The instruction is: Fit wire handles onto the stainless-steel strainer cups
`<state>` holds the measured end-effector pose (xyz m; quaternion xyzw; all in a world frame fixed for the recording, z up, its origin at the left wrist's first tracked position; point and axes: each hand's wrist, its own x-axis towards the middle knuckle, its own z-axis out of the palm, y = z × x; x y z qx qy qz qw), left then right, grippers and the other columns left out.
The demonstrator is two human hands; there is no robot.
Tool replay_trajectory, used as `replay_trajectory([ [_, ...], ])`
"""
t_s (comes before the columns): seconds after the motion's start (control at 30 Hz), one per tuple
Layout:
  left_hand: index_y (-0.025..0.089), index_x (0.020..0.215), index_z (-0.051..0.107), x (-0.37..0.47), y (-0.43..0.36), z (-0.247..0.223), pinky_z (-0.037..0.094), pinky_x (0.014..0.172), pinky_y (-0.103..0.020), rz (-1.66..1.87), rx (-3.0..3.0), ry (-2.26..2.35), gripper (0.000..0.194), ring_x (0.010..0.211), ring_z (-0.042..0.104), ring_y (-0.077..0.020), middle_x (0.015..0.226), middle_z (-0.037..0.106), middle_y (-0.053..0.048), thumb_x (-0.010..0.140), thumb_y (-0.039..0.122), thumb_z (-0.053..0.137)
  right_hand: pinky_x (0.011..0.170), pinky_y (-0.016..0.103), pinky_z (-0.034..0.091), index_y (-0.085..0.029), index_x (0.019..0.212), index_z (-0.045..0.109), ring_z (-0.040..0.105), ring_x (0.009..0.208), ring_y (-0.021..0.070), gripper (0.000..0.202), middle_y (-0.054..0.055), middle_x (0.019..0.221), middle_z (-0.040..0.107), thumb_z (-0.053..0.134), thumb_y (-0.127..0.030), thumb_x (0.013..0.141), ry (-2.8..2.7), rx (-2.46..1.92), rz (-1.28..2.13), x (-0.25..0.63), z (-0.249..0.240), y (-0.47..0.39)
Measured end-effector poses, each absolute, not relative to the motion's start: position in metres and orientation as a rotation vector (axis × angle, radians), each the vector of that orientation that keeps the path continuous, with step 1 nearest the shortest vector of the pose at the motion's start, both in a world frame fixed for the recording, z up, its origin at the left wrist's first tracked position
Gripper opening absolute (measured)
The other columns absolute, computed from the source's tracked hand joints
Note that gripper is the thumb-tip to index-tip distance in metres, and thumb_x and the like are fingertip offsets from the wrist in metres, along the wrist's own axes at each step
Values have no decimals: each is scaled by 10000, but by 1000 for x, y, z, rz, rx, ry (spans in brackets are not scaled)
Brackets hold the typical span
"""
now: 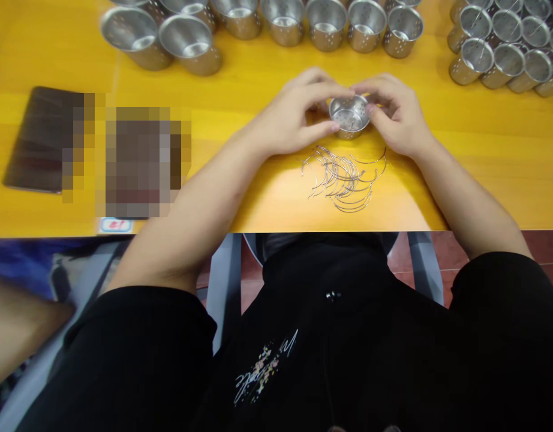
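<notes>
Between my two hands is a small perforated metal cup [349, 115], its open top facing up. My left hand [306, 111] grips it from the left, thumb low on the near side and fingers at the far rim. On the right, my right hand [393, 114] holds the same cup, thumb and fingers pressed at its rim. Just below the cup on the yellow table [267, 204] lies a loose pile of thin curved wires [343, 177]. A short piece of wire seems to show inside the cup, too small to tell clearly.
Rows of metal cups [327, 24] line the far edge. More cups, with thin wires across their tops, stand grouped at the right [504, 65]. A dark flat object [42, 141] and a blurred-out item [137, 162] lie left. Another person's arm [20, 330] shows lower left.
</notes>
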<state>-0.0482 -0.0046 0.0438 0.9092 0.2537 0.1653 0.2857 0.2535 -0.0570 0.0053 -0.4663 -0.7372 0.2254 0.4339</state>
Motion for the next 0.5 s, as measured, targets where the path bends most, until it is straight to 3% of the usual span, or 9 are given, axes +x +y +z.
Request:
replay_trajectory([
  [0.17, 415, 1830, 754, -50, -3, 42, 588, 1284, -760, 508, 2407, 690, 1005, 1548, 648, -489, 1696, 796, -99, 1040, 983, 502, 1069, 640, 766, -469, 1183, 935, 841, 1334, 439, 228, 43, 1352, 918, 880, -550, 977, -1832, -1209, 564, 254, 5, -57],
  [0.37, 474, 1766, 798, -51, -3, 42, 561, 1329, -820, 561, 2356, 654, 846, 1530, 667, -504, 1564, 840, -91, 1054, 885, 600, 1107, 659, 750, -458, 1156, 929, 835, 1311, 446, 250, 37, 1356, 921, 894, -589, 946, -1806, -1225, 592, 250, 10, -59],
  [0.5, 528, 1818, 758, -50, -4, 44, 540, 1268, -852, 512, 2366, 627, 903, 1528, 636, -527, 1380, 875, -104, 1046, 928, 516, 1015, 668, 752, -467, 1081, 889, 825, 1316, 469, 263, 59, 1231, 903, 922, -667, 913, -1790, -1245, 607, 248, 13, -60],
])
